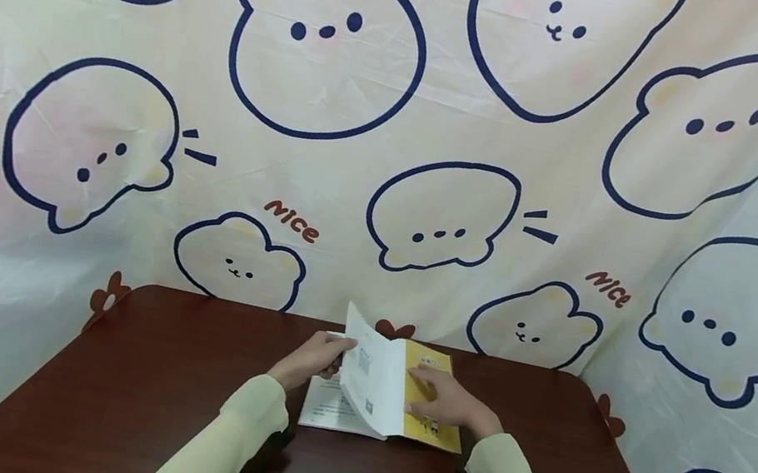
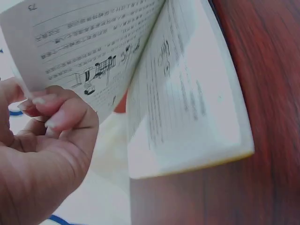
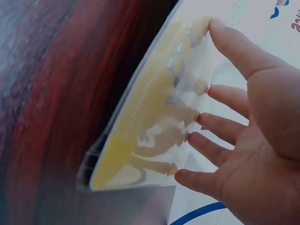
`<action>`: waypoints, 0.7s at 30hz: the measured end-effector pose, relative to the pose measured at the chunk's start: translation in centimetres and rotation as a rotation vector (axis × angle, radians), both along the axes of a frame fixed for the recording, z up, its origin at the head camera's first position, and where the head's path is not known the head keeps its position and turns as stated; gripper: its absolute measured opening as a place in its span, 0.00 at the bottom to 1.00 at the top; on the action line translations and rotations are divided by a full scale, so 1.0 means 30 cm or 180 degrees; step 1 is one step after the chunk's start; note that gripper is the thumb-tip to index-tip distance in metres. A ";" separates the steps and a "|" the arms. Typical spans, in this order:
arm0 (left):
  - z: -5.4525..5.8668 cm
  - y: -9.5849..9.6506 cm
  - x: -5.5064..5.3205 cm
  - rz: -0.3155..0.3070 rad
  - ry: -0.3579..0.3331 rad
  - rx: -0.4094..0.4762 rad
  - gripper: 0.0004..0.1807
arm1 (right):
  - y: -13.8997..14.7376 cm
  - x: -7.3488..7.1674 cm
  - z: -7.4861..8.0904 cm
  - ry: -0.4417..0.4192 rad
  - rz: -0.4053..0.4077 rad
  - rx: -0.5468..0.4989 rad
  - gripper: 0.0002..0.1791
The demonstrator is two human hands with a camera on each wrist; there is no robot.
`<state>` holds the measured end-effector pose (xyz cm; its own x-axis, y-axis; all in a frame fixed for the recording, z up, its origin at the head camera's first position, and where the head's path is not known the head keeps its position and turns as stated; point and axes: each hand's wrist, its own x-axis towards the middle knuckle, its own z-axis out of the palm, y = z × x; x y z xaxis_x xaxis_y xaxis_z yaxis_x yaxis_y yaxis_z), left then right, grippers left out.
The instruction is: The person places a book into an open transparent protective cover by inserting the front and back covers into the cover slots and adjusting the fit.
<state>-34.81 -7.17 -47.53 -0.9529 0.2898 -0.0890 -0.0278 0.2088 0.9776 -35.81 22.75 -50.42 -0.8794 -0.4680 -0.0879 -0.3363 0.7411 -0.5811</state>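
Observation:
A book lies spread on the table, its printed pages (image 1: pixel 340 412) on the left and a glossy yellow cover (image 1: pixel 432 358) on the right. My left hand (image 1: pixel 312 358) pinches the outer edge of a raised white leaf (image 1: pixel 371 375) between thumb and fingers. Seen from the left wrist, that leaf (image 2: pixel 89 28) carries printed lines and small drawings, tilted up from the page block (image 2: pixel 187 122). Spread, fairly straight fingers of my right hand (image 1: pixel 452 402) rest their tips on the yellow cover. In the right wrist view, clear plastic (image 3: pixel 93 164) wraps the cover's corner.
The dark reddish-brown wooden table (image 1: pixel 173 369) extends around the book. Behind it and along both sides hangs a pale cloth (image 1: pixel 313 90) printed with blue-outlined cartoon animals. Both forearms wear light yellow sleeves (image 1: pixel 213 444).

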 end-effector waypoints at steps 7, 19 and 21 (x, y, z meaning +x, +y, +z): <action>0.030 0.083 0.002 -0.0052 0.0233 0.0062 0.25 | 0.023 -0.004 -0.012 0.0091 -0.0179 -0.0305 0.31; 0.059 0.191 -0.008 -0.0271 0.0607 -0.0145 0.27 | 0.020 -0.019 0.032 0.0249 -0.0279 -0.1070 0.32; 0.060 0.201 -0.005 -0.0309 0.0638 -0.0156 0.28 | 0.003 -0.011 0.057 0.0122 -0.0236 -0.1333 0.34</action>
<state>-34.96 -1.14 -45.72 -0.9209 0.3809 0.0830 0.1884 0.2484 0.9501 -36.13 22.83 -48.71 -0.9109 -0.3916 0.1297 -0.3182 0.4668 -0.8251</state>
